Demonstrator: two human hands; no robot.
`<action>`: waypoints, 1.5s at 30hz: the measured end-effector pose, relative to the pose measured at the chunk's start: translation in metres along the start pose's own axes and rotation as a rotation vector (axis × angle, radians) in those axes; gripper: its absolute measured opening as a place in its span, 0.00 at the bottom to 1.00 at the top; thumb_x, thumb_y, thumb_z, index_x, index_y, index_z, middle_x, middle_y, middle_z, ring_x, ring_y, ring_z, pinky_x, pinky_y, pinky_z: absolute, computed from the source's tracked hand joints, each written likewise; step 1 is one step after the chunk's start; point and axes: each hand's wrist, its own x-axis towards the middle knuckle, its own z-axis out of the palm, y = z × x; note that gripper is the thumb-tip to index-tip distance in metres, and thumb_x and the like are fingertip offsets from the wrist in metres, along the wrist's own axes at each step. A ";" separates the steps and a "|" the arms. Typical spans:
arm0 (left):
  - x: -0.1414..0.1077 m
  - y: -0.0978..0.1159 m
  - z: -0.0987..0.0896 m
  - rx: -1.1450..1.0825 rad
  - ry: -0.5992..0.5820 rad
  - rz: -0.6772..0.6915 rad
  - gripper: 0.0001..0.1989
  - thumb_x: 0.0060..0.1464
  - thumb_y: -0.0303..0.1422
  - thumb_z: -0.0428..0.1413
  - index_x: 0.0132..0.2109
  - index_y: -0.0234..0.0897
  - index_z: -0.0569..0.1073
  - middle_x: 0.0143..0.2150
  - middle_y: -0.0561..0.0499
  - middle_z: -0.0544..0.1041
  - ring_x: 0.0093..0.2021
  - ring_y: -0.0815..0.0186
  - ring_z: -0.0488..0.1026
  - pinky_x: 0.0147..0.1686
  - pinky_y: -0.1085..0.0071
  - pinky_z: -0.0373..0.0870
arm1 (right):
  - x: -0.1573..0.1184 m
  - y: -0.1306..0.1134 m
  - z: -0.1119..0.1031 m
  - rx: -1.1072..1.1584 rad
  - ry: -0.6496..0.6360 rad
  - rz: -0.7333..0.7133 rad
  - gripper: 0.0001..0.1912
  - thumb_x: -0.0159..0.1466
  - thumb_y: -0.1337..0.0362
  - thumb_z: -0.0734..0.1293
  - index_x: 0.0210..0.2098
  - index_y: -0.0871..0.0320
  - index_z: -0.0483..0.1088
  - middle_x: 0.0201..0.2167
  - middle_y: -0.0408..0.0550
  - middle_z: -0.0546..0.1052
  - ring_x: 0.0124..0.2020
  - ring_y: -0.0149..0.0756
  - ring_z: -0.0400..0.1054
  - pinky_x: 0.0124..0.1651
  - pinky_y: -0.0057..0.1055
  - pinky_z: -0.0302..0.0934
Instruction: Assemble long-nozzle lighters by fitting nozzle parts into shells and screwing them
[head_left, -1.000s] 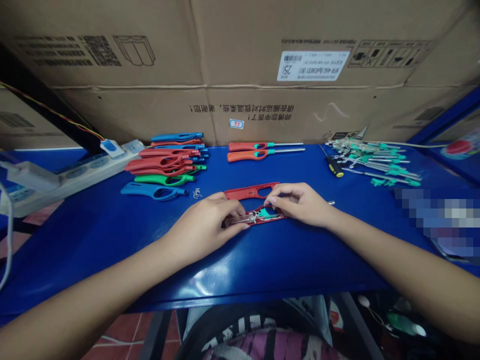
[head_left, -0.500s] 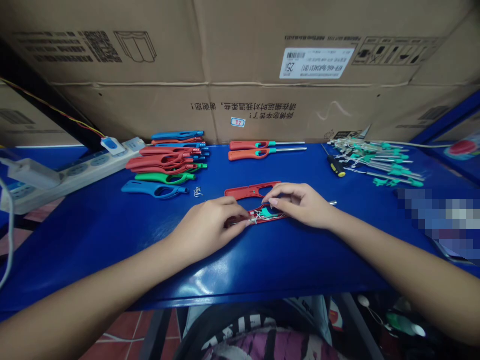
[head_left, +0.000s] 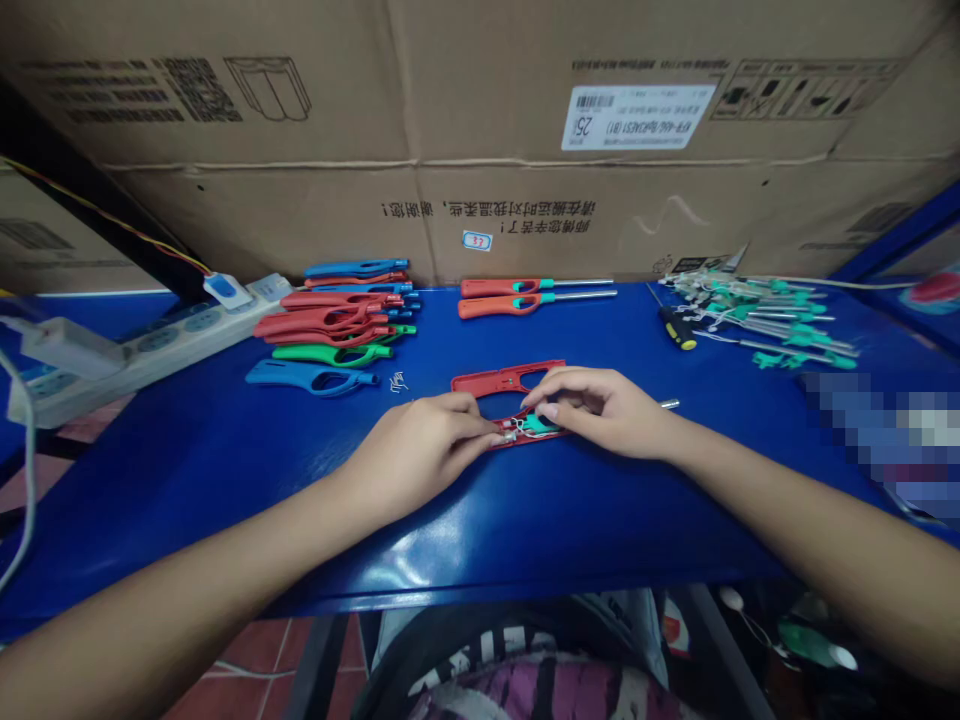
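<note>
An open red lighter half [head_left: 525,440] lies on the blue table, with a green trigger piece [head_left: 545,424] and white wires inside. My left hand [head_left: 424,445] has its fingers closed on the left end of this half, at the wires. Over the right part of the same half rests my right hand [head_left: 607,408], thumb and fingers curled on its upper edge. A metal tube end [head_left: 669,404] sticks out to the right, beyond my right hand. Just behind, the matching red half [head_left: 487,382] lies flat.
Red, blue and green casings [head_left: 322,325] are piled at the left by a power strip [head_left: 187,330]. Small screws [head_left: 398,382] lie nearby. Two orange-red lighters [head_left: 499,305] sit at the back. Right of them are a screwdriver [head_left: 677,328] and green-ended metal tubes [head_left: 780,318].
My left fingers have moved slightly over the wires at the left end of the red half, where the wires now lie differently. My right hand is nearly unchanged.
</note>
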 end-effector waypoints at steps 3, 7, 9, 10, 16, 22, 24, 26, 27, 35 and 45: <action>0.000 0.000 0.001 -0.004 0.008 -0.002 0.11 0.67 0.34 0.55 0.48 0.43 0.82 0.40 0.50 0.78 0.41 0.64 0.77 0.38 0.71 0.70 | 0.000 0.000 0.000 -0.005 -0.003 -0.007 0.14 0.67 0.56 0.67 0.44 0.59 0.77 0.36 0.48 0.74 0.24 0.26 0.58 0.26 0.27 0.51; 0.000 -0.001 0.003 -0.026 0.048 -0.022 0.08 0.64 0.34 0.58 0.47 0.43 0.81 0.40 0.52 0.79 0.39 0.65 0.77 0.36 0.72 0.68 | -0.001 -0.001 0.000 -0.028 -0.003 -0.020 0.14 0.67 0.57 0.66 0.44 0.60 0.77 0.36 0.50 0.75 0.24 0.26 0.59 0.26 0.27 0.52; 0.002 -0.001 0.004 -0.053 0.069 -0.062 0.06 0.62 0.34 0.60 0.45 0.43 0.81 0.40 0.53 0.79 0.36 0.67 0.76 0.34 0.73 0.67 | -0.001 -0.002 0.000 -0.055 0.006 -0.035 0.14 0.67 0.57 0.66 0.44 0.60 0.78 0.37 0.50 0.77 0.24 0.27 0.60 0.25 0.27 0.52; 0.002 -0.001 0.005 -0.073 0.079 -0.080 0.06 0.61 0.34 0.61 0.43 0.42 0.81 0.39 0.53 0.79 0.35 0.67 0.76 0.33 0.73 0.66 | -0.002 -0.002 0.001 -0.073 0.005 -0.046 0.14 0.67 0.58 0.66 0.44 0.60 0.78 0.38 0.51 0.78 0.24 0.27 0.60 0.25 0.27 0.52; 0.006 -0.001 0.007 -0.196 0.121 -0.123 0.04 0.56 0.34 0.64 0.38 0.38 0.81 0.33 0.53 0.79 0.29 0.70 0.72 0.30 0.74 0.65 | -0.003 -0.003 0.001 -0.187 -0.053 -0.194 0.13 0.67 0.64 0.65 0.47 0.60 0.79 0.39 0.50 0.81 0.24 0.27 0.64 0.25 0.26 0.54; 0.005 -0.005 0.000 -0.216 0.073 -0.076 0.07 0.61 0.31 0.59 0.42 0.41 0.83 0.37 0.52 0.82 0.34 0.67 0.76 0.34 0.72 0.68 | -0.004 -0.004 -0.001 -0.260 -0.054 -0.284 0.12 0.67 0.66 0.66 0.48 0.60 0.78 0.40 0.49 0.82 0.22 0.24 0.63 0.24 0.25 0.55; 0.004 -0.006 -0.003 -0.222 0.059 -0.071 0.08 0.61 0.30 0.59 0.43 0.41 0.83 0.38 0.52 0.82 0.36 0.67 0.77 0.36 0.72 0.69 | -0.004 -0.004 -0.001 -0.284 -0.060 -0.295 0.13 0.67 0.67 0.66 0.48 0.59 0.78 0.41 0.48 0.82 0.23 0.24 0.66 0.25 0.25 0.57; 0.004 -0.008 -0.004 -0.240 0.053 -0.062 0.07 0.60 0.31 0.61 0.43 0.41 0.83 0.39 0.51 0.82 0.37 0.66 0.78 0.37 0.71 0.70 | -0.005 -0.005 -0.001 -0.318 -0.082 -0.314 0.13 0.68 0.67 0.65 0.49 0.58 0.78 0.44 0.48 0.83 0.29 0.27 0.73 0.30 0.25 0.64; 0.004 -0.008 -0.004 -0.248 0.052 -0.055 0.07 0.60 0.31 0.61 0.43 0.41 0.84 0.39 0.51 0.82 0.37 0.66 0.78 0.38 0.71 0.71 | -0.005 -0.006 -0.001 -0.340 -0.094 -0.331 0.14 0.68 0.67 0.65 0.50 0.58 0.78 0.45 0.47 0.82 0.34 0.29 0.76 0.35 0.26 0.68; 0.003 -0.007 -0.004 -0.153 0.028 -0.003 0.08 0.63 0.33 0.59 0.43 0.41 0.84 0.37 0.50 0.81 0.37 0.66 0.77 0.38 0.71 0.71 | -0.013 -0.013 -0.002 -0.701 -0.168 -0.454 0.18 0.70 0.66 0.63 0.57 0.51 0.73 0.56 0.40 0.78 0.54 0.33 0.75 0.50 0.28 0.70; -0.004 0.005 -0.002 0.036 0.039 -0.019 0.10 0.60 0.28 0.60 0.48 0.41 0.82 0.37 0.52 0.80 0.37 0.65 0.77 0.34 0.71 0.70 | -0.014 -0.012 -0.005 -0.740 -0.146 -0.499 0.17 0.69 0.66 0.63 0.56 0.53 0.74 0.54 0.42 0.79 0.51 0.33 0.77 0.47 0.27 0.70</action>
